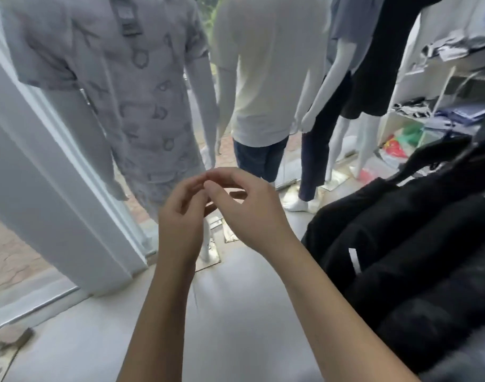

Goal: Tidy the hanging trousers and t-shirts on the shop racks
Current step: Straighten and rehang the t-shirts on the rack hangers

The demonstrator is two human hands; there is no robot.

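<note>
My left hand (pixel 180 216) and my right hand (pixel 249 213) are raised together in front of me, above the grey floor. Their fingers are loosely curled and the fingertips touch each other; I see nothing held in either. A row of black garments (pixel 406 260) hangs on a rack at my right, just beyond my right forearm, and neither hand touches it. A black t-shirt (pixel 381 64) hangs at the upper right.
Three mannequins stand ahead: one in a grey patterned shirt (pixel 125 92), one in a cream t-shirt (pixel 266 78), one in dark trousers (pixel 315 161). A white door frame (pixel 57 166) runs down the left. Shelves with folded clothes (pixel 456 111) stand at the far right.
</note>
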